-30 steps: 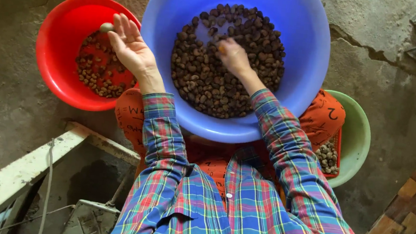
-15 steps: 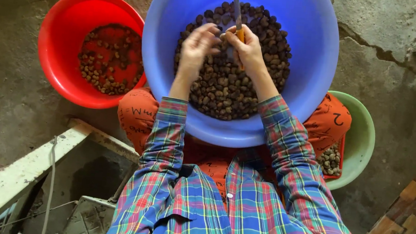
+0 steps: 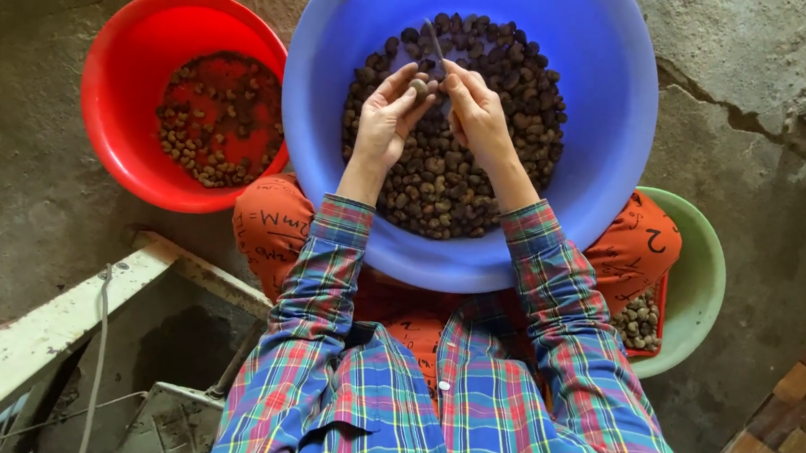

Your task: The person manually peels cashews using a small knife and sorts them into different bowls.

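cracked concrete floor under three tubs; blue basin [image 3: 615, 138] on lap, full of dark nuts. left hand [image 3: 383, 123] pinches one nut [image 3: 419, 87] at its fingertips, right hand [image 3: 476, 116] closed on a small knife [image 3: 435, 45], blade touching the nut. risk: blade could slip off the hard shell into the left fingers just beside it.

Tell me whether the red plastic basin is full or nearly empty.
Nearly empty. The red plastic basin holds only a thin scatter of small brown nuts across its bottom, and red floor shows between them.
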